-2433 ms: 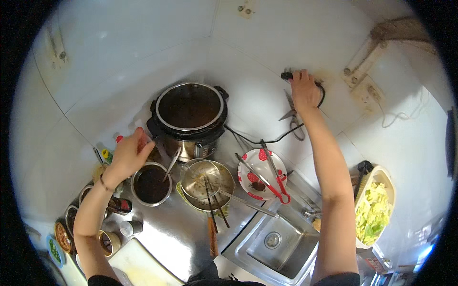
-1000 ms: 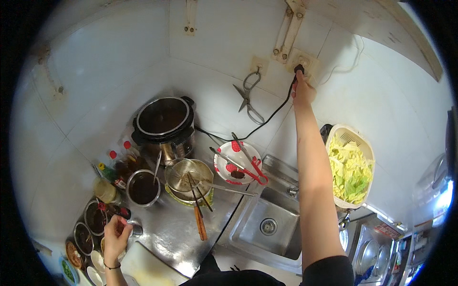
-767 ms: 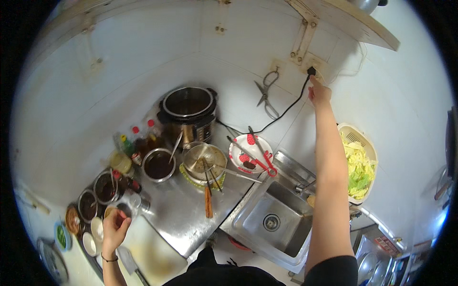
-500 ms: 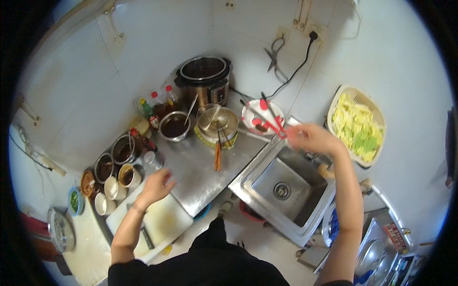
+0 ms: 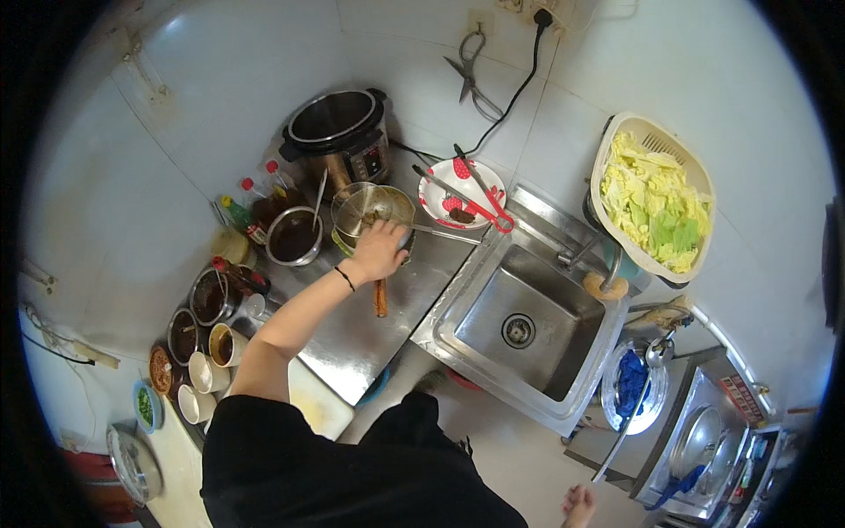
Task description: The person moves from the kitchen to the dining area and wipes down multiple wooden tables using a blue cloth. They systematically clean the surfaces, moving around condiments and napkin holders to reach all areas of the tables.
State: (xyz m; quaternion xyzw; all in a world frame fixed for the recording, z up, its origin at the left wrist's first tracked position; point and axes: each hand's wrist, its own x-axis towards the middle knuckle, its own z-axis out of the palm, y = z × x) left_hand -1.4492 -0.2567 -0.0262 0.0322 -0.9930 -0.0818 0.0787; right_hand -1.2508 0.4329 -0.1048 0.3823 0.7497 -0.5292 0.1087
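Observation:
My left hand (image 5: pixel 378 253) reaches over the bowl (image 5: pixel 407 208), where a wire strainer (image 5: pixel 356 209) rests on the rim. Its fingers curl down around something partly hidden; a greyish edge shows beside them. Below the hand an orange-brown wooden handle (image 5: pixel 380 299) sticks out over the steel counter. At the lower right my right hand (image 5: pixel 578 505) is closed at the end of a long-handled ladle (image 5: pixel 623 431). The ladle's head is by a metal basin (image 5: pixel 656 400) with blue cloth in it. Red-handled tongs (image 5: pixel 502 222) lie across a red-and-white patterned bowl (image 5: pixel 429 209).
A steel sink (image 5: pixel 563 407) is at the centre right, with a basket of cut cabbage (image 5: pixel 607 189) beyond. A pressure cooker (image 5: pixel 374 163) stands at the back. Sauce bowls (image 5: pixel 293 236), bottles and cups line the left. A cutting board (image 5: pixel 319 400) is under my left arm.
My right hand has let go of the tongs, now on the patterned bowl, and moved down right to the ladle. My left hand has moved from the cutting board to the strainer bowl.

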